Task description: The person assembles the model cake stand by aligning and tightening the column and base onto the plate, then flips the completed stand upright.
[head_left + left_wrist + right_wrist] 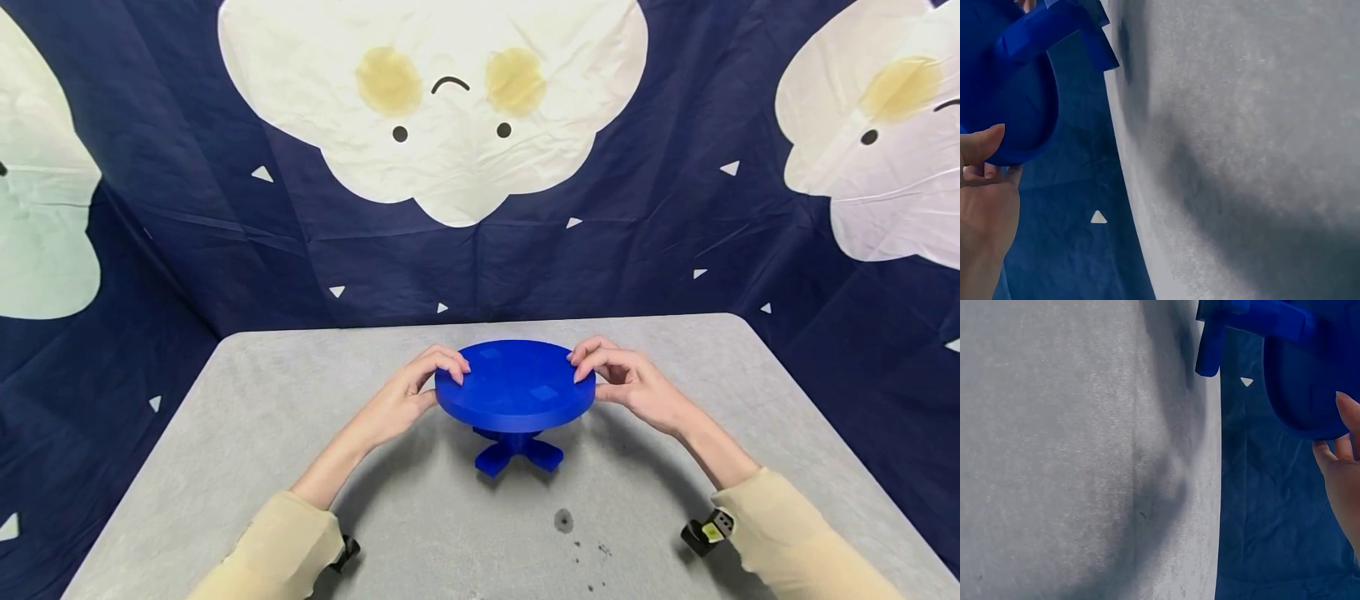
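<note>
Between the two hands is a small blue round table (517, 383), upright, with a disc top on a central post and splayed feet (542, 454). On the left, the left hand (408, 392) pinches the rim, fingers over the top and thumb below. The right hand (630, 379) grips the opposite rim in the same way. From below, the left wrist view shows the top's underside (1019, 100) and the left thumb against it. The right wrist view shows the post (1266, 319) and a foot (1211, 350). Whether the feet touch the surface, I cannot tell.
A grey tabletop (300, 392) lies beneath, with dark spots (563, 521) near its front. Dark blue cloth (525, 267) with white cloud shapes stands behind and at both sides. Each sleeve cuff has a dark device (705, 533) at the wrist.
</note>
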`<state>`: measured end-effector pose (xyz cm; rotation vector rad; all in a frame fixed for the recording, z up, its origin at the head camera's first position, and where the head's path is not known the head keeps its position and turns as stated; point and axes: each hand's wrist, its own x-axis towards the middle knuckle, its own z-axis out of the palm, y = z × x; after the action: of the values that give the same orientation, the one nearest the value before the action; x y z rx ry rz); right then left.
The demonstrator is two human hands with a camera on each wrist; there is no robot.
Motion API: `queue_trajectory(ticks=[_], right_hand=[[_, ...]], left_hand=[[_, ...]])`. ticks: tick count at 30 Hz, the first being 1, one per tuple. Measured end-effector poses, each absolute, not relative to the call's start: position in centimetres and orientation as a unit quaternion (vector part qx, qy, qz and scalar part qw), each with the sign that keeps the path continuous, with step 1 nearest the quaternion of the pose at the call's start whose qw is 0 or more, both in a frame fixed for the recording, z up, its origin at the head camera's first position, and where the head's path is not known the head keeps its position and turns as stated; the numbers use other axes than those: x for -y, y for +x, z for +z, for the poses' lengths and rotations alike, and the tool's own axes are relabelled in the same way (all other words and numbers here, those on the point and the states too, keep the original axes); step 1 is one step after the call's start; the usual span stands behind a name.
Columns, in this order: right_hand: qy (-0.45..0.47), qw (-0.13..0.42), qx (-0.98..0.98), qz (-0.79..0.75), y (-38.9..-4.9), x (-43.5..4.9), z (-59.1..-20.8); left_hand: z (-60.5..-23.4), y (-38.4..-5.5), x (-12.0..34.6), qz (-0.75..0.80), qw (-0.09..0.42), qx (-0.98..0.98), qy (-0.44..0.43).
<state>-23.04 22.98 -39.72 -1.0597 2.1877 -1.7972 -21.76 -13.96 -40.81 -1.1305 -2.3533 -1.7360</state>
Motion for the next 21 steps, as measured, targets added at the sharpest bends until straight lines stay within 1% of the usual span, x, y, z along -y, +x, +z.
queue_trajectory(ticks=[8, 21], right_hand=[[-0.333, 0.069, -0.731, -0.591, -22.76, -23.06, -40.32], [-0.329, 0.069, -0.730, -0.596, -22.49, -23.24, -40.47]], left_hand=[[-41.60, -21.77, 13.69, -0.552, 0.009, 0.756, -0.352], [-41.38, -21.27, 13.58, -0.559, 0.015, 0.762, -0.327]])
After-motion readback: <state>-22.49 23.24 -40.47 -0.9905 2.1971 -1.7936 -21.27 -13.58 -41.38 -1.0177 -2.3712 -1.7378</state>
